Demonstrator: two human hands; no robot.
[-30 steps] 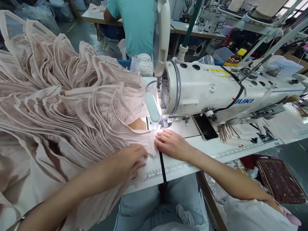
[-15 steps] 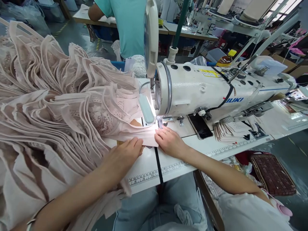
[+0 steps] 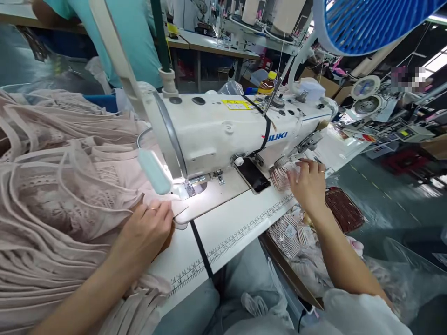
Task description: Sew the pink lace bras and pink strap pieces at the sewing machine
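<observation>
My left hand [image 3: 148, 228] is closed on the edge of a pale pink lace bra [image 3: 87, 204], at the left of the sewing machine's needle area. The end of its band [image 3: 176, 204] lies under the lit presser foot; the thumb is mostly hidden. Out to the right, my right hand [image 3: 309, 186] is over a stack of small striped labels [image 3: 280, 177], thumb and bent fingers apart. I see nothing clearly held in it. The white sewing machine [image 3: 209, 135] stands beyond both hands, its teal lamp [image 3: 154, 171] shining beside the needle.
A phone [image 3: 253, 176] lies on the table between the machine and the labels. A large heap of pink bras [image 3: 45, 260] covers the left side. Ruler tape [image 3: 244, 232] runs along the front edge. A blue fan [image 3: 377, 23] hangs upper right; a person in teal [image 3: 118, 42] sits beyond.
My right hand has left the cloth by the needle and moved right to the labels. My left hand stays on the bra, now closer to the presser foot. The view has swung right.
</observation>
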